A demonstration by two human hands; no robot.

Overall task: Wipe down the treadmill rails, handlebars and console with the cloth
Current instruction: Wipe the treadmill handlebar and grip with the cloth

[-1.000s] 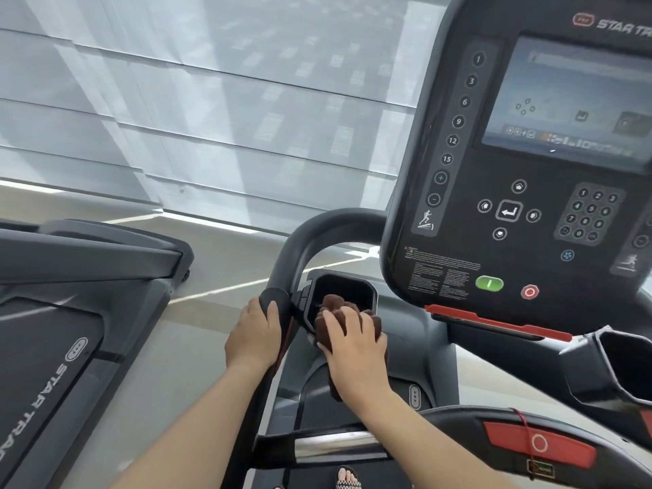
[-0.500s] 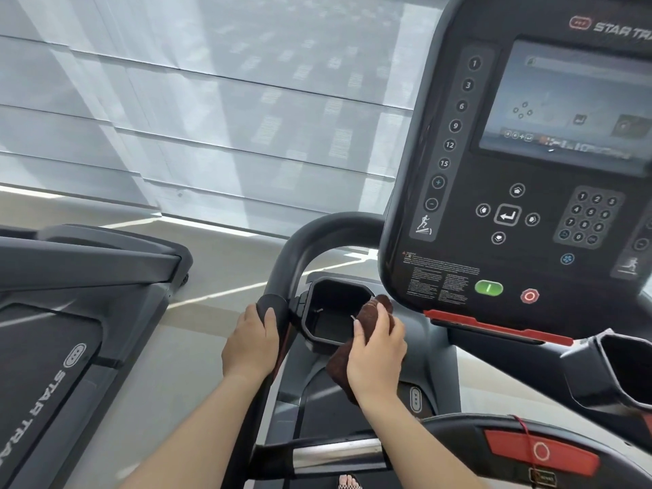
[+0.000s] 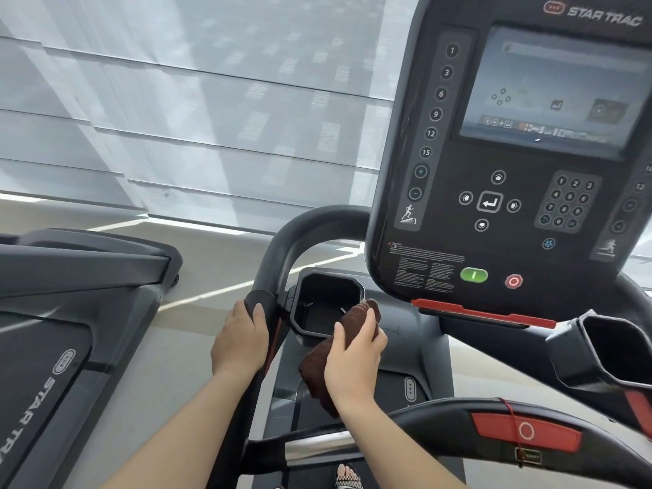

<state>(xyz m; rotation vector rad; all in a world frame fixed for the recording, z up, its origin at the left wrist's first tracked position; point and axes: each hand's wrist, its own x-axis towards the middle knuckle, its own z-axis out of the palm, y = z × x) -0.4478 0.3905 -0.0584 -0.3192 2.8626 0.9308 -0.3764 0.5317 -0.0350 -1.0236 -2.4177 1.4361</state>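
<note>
My right hand [image 3: 354, 358] grips a dark brown cloth [image 3: 319, 368] and presses it on the right rim of the left cup holder [image 3: 317, 287], a black hexagonal pocket just below the console. My left hand [image 3: 240, 342] is wrapped around the curved black left handlebar [image 3: 282, 248]. The black Star Trac console [image 3: 494, 241], with screen, keypad and green and red buttons, fills the upper right. The front crossbar [image 3: 423, 421] with chrome grip and red stop panel runs along the bottom.
A second cup holder [image 3: 607, 351] sits at the right edge. A neighbouring treadmill [image 3: 70, 312] stands to the left across a strip of floor. Window blinds fill the background. A sandalled foot [image 3: 347, 476] shows on the belt below.
My right hand has moved the cloth from over the cup holder's opening to its right rim, uncovering the pocket. My left hand has stayed on the handlebar.
</note>
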